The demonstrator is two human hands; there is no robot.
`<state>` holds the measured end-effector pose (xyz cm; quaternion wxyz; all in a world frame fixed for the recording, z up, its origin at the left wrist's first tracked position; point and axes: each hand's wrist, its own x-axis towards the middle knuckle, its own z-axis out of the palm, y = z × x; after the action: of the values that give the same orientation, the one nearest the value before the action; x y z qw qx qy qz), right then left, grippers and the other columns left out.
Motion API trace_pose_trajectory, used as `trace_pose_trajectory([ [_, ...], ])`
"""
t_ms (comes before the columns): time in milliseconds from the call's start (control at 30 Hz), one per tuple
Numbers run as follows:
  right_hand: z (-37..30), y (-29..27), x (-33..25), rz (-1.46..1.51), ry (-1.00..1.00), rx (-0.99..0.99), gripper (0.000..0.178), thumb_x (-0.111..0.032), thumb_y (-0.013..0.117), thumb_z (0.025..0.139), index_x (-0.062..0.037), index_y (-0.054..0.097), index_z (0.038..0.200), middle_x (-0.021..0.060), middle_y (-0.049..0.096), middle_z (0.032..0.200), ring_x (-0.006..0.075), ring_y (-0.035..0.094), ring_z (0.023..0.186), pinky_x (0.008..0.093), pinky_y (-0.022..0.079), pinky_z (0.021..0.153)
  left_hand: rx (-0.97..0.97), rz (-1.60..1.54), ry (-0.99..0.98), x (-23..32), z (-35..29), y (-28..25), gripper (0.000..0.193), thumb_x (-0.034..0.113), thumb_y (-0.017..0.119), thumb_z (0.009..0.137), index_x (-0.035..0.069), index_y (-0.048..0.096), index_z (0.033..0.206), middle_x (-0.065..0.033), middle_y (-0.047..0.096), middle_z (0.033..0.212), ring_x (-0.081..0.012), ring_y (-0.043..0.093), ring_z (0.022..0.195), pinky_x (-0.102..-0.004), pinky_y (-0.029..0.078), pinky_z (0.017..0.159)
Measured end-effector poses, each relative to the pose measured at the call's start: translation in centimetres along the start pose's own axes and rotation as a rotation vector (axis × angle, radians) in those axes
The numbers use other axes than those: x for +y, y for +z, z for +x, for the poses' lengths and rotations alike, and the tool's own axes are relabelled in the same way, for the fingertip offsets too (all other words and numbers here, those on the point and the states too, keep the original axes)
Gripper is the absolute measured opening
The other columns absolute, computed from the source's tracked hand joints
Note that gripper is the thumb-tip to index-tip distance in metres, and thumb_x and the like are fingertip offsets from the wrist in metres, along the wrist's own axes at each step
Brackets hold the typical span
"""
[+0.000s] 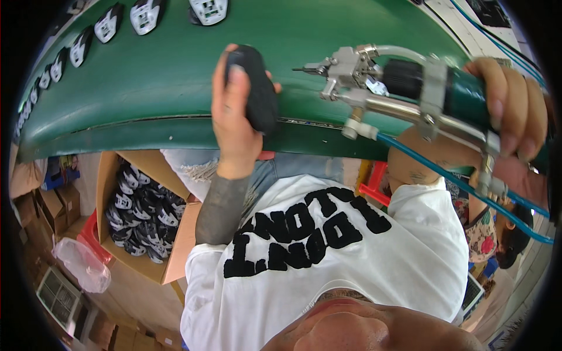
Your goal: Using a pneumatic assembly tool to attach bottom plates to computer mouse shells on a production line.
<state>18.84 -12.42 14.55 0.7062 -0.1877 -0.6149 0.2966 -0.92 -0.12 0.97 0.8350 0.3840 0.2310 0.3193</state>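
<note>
My left hand [234, 114] is closed around a dark computer mouse [256, 88], holding it on edge above the green belt with the thumb across its face. My right hand [512, 105], at the far right, wraps the rear of a power screwdriver [456, 96] with a dark green body. A metal feed head [348, 70] sits at the tool's front, its thin tip pointing left toward the mouse, with a gap between them. Metal tubes and a blue hose [433, 167] run along the tool. A white piece partly shows behind the screwdriver.
A green conveyor belt [158, 76] crosses in front of me, with several black-and-white mouse parts [146, 16] in a row along its far left side. At my left stands a cardboard box [167, 272] full of similar parts. Another person [483, 234] is at the lower right.
</note>
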Motion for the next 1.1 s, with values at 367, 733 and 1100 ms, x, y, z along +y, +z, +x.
trace_pose_trajectory([
  [367, -1.8, -2.2, -6.0, 0.09, 0.113, -0.153, 0.016, -0.007, 0.075, 0.079, -0.0167, 0.065, 0.071, -0.0056, 0.065, 0.069, 0.0068, 0.063, 0.068, 0.0224, 0.046, 0.073, -0.062, -0.514, 0.067, 0.6, 1.7, -1.6, 0.045, 0.045, 0.047, 0.093, 0.02, 0.047, 0.131, -0.0125, 0.045, 0.136, -0.0331, 0.056, 0.104, -0.0562, 0.044, 0.092],
  [733, 0.1, 0.8, -2.9, 0.028, 0.138, -0.09, 0.017, -0.006, 0.075, 0.079, -0.0168, 0.065, 0.071, -0.0058, 0.065, 0.069, 0.0069, 0.063, 0.067, 0.0219, 0.046, 0.071, -0.121, -0.584, 0.03, 0.4, 1.7, -0.7, 0.044, 0.041, 0.043, 0.096, 0.019, 0.041, 0.134, -0.0099, 0.046, 0.133, -0.0301, 0.057, 0.101, -0.0541, 0.049, 0.087],
  [1100, -1.4, 3.1, -3.6, -0.003, 0.155, -0.03, 0.017, -0.005, 0.075, 0.078, -0.0169, 0.064, 0.071, -0.0061, 0.065, 0.069, 0.007, 0.062, 0.066, 0.0215, 0.046, 0.07, -0.104, -0.616, -0.035, 0.8, 1.2, 0.6, 0.041, 0.04, 0.046, 0.096, 0.019, 0.044, 0.131, -0.0088, 0.05, 0.125, -0.0284, 0.057, 0.098, -0.0527, 0.05, 0.085],
])
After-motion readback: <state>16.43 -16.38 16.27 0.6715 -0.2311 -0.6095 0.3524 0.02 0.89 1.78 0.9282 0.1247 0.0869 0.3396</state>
